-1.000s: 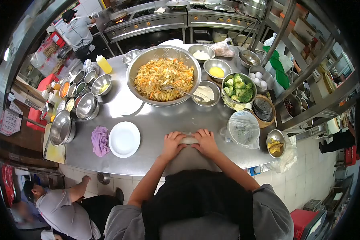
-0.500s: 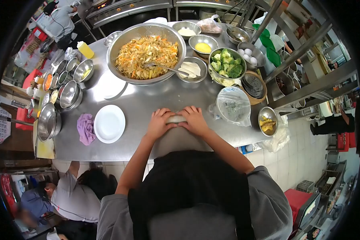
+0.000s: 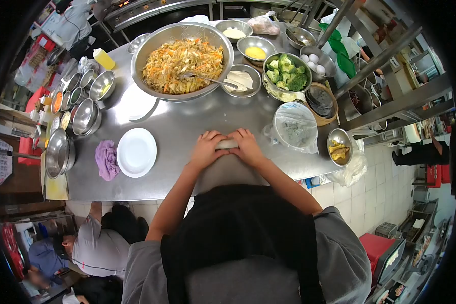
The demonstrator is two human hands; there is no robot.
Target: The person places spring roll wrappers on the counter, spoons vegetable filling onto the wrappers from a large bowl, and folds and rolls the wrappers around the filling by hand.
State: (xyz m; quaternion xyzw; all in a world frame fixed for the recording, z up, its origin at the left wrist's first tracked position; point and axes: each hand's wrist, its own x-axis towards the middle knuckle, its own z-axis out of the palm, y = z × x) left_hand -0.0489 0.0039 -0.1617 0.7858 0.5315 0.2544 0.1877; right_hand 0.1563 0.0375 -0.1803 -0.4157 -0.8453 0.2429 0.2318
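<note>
At the near side of the steel table [image 3: 177,182], a small pale, whitish roll [image 3: 227,145] lies between my two hands. My left hand [image 3: 207,149] curls over its left end, thumb along the near side. Over the right end curves my right hand [image 3: 246,147], its fingertips close to those of the left. Only the middle of the roll shows; its ends are covered by my fingers, and I cannot tell what is inside. Left of my hands is a white plate [image 3: 137,153], with a crumpled purple cloth [image 3: 106,159] beside it.
Ahead stands a large steel colander [image 3: 137,66] of shredded vegetables with a spoon. Bowls of broccoli [image 3: 288,73], eggs [image 3: 314,64] and yellow liquid [image 3: 255,52] stand right of it. A plastic-covered bowl [image 3: 295,125] sits to my right. Steel bowls [image 3: 59,153] line the left edge.
My hands have drawn slightly closer together over the roll. The whole view has shifted a little; the bowls and plate keep their places on the table.
</note>
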